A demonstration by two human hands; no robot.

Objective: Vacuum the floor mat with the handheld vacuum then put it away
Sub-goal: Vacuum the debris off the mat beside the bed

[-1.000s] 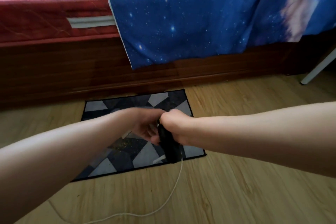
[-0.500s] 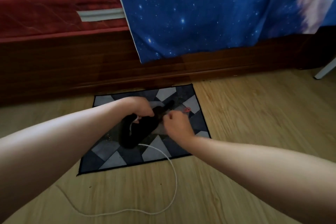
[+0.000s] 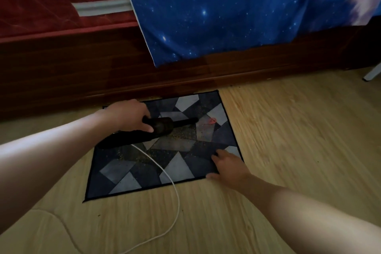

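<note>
A dark floor mat (image 3: 181,163) with grey and black triangles lies on the wooden floor beside the bed. Fine crumbs speckle its middle, and a small pink scrap (image 3: 212,120) lies near its far right. My left hand (image 3: 129,116) grips the black handheld vacuum (image 3: 162,127), which lies low over the mat with its narrow nozzle pointing right toward the scrap. My right hand (image 3: 228,166) presses flat on the mat's near right corner, fingers spread. A white cord (image 3: 165,173) runs from the vacuum's rear across the mat and loops onto the floor.
A dark wooden bed frame (image 3: 185,76) stands just behind the mat, with a red mattress (image 3: 51,6) and a blue starry sheet (image 3: 226,10) hanging over it. A white furniture leg (image 3: 371,73) shows at the far right. Light wooden floor (image 3: 288,130) surrounds the mat.
My right hand let go of the vacuum and moved down to the mat's near right corner. My left hand now holds the vacuum alone, with its nozzle swung out to the right.
</note>
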